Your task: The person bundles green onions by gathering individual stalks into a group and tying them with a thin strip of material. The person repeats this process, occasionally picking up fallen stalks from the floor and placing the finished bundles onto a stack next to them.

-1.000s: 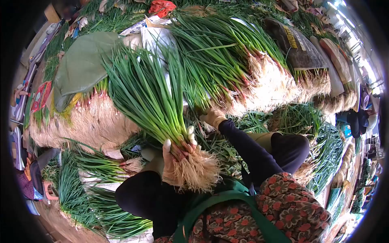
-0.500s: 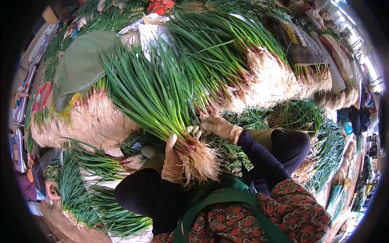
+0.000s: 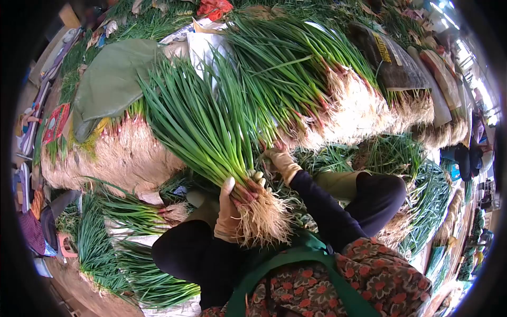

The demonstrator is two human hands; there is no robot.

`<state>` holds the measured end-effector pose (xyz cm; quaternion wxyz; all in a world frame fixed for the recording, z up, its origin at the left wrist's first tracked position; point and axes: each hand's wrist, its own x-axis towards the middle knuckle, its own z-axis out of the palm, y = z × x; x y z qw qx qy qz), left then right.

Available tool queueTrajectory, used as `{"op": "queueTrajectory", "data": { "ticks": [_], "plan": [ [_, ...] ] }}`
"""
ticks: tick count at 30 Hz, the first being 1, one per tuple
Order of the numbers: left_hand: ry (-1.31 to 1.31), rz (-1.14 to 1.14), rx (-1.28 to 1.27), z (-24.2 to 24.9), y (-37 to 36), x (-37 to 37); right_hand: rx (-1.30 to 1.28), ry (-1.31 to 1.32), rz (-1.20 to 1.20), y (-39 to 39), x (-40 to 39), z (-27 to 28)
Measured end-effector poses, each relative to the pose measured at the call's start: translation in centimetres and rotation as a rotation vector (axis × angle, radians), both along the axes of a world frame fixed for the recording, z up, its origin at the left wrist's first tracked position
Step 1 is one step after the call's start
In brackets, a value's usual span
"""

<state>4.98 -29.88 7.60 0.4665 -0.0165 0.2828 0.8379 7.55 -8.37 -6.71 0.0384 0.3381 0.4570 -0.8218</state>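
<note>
My left hand (image 3: pixel 228 214), in a pale glove, is wrapped round a thick bunch of green garlic (image 3: pixel 211 142). Its long green leaves point up and away from me, while the reddish bases and shaggy pale roots (image 3: pixel 264 216) hang over my lap. My right hand (image 3: pixel 283 165), gloved too, is just beyond the bunch at the near edge of a large heap of green garlic (image 3: pixel 296 79). Its fingers are closed at the reddish stalk bases there; the fingertips are partly hidden.
A green cloth (image 3: pixel 113 74) covers another root-edged heap on the left. A dark printed sack (image 3: pixel 388 58) lies over stalks on the right. Smaller bundles (image 3: pixel 137 214) rest at lower left, near a pink stool (image 3: pixel 67 245). Loose leaves (image 3: pixel 391 153) lie beyond my right knee.
My right hand has shifted slightly up against the stalk bases of the heap. The bunch in my left hand stays gripped, with its roots turned a little. The view has shifted slightly.
</note>
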Motion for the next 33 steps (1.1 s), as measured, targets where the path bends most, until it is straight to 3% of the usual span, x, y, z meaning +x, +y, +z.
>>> {"op": "queueTrajectory", "data": {
  "ticks": [1, 2, 4, 5, 6, 7, 8, 9, 11, 12, 14, 15, 16, 17, 18, 20, 22, 23, 26, 27, 28, 29, 30, 32, 33],
  "plan": [
    [-0.026, 0.005, -0.026, 0.0, 0.1, 0.2, -0.014, -0.018, 0.032, -0.5, 0.1, 2.5],
    [-0.057, 0.002, -0.058, -0.1, 0.0, 0.5, 0.137, 0.027, 0.107, -1.2, 0.0, 4.6],
    [-0.087, -0.006, -0.079, -0.9, 0.3, 0.6, 0.548, 0.069, 0.24, -2.5, -0.4, 6.9],
    [-0.035, 0.009, -0.08, -1.0, 0.3, 0.6, 0.893, 0.098, 0.277, -2.6, -1.0, 5.0],
    [0.019, 0.024, -0.083, -1.1, 0.2, 0.5, 0.587, 0.127, 0.169, -3.9, -0.5, 7.9],
    [0.072, 0.042, -0.086, -1.1, 0.2, 0.3, 0.463, 0.06, 0.137, -4.2, 0.2, 7.8],
    [0.057, 0.011, 0.031, -1.4, -0.1, 0.0, 0.956, 0.061, 0.574, -4.2, 0.7, 6.4],
    [-0.16, 0.087, 0.024, -1.4, 0.5, 0.7, 1.439, 0.054, 1.022, -4.1, 1.4, 4.4],
    [-0.165, 0.115, 0.056, 1.3, 0.7, 1.1, 1.112, 0.339, 0.8, -5.0, 4.5, 2.4],
    [-0.173, 0.052, 0.123, -0.4, 0.1, 0.6, 0.877, 0.445, 0.665, -5.1, 4.5, 2.8],
    [-0.468, -0.099, 0.376, -4.8, -1.4, -0.6, 0.344, 0.599, 0.387, -5.0, 3.2, 4.6],
    [-0.609, -0.182, 0.502, -5.7, -1.7, -1.0, -0.623, 0.444, 0.272, -4.9, 2.1, 6.9],
    [-0.241, -0.155, 0.222, -4.6, -1.6, -0.9, -0.496, 0.336, 0.134, -5.6, 1.2, 9.6],
    [-0.588, -0.062, 0.438, -4.2, -1.6, -0.7, -0.573, 0.282, 0.185, -5.3, 0.0, 8.4],
    [-0.94, 0.038, 0.653, -4.1, -1.7, -0.3, -0.209, 0.301, 0.203, -6.2, -0.9, 6.7],
    [-0.219, 0.129, 0.242, -2.8, -1.0, 1.3, 0.464, 0.219, 0.238, -8.2, -0.4, 6.4],
    [-0.172, 0.097, 0.391, -1.9, -1.3, 0.3, 0.972, 0.328, 0.838, -8.7, 0.8, -6.4],
    [-0.179, 0.047, 0.481, -1.7, -1.2, -0.3, 1.033, 0.2, 1.079, -9.3, 2.1, -7.4],
    [-0.201, -0.045, 0.515, -1.9, -1.1, -1.2, 0.663, 0.663, 0.871, -5.7, 5.9, -16.3],
    [-0.207, -0.057, 0.498, -2.0, -1.1, -1.2, 1.288, 0.087, 1.208, -5.2, 3.3, -2.4],
    [-0.211, -0.069, 0.483, -2.1, -1.1, -1.0, 1.623, 0.208, 0.827, -3.3, 3.6, -3.8],
    [-0.216, -0.076, 0.473, -2.2, -1.0, -0.9, 1.7, -0.042, 0.639, -2.6, 2.3, -1.3],
    [-0.226, -0.089, 0.459, -2.1, -0.9, -0.9, 1.708, 0.016, 0.585, -1.3, 1.3, -0.5],
    [-0.247, -0.132, 0.463, -1.9, -0.7, -1.1, 1.31, -0.129, 0.435, -1.4, -0.8, 1.9],
    [-0.262, -0.185, 0.493, -1.8, -0.7, -1.4, 1.251, -0.145, 0.432, -1.3, -1.5, 2.3]
  ]
}}
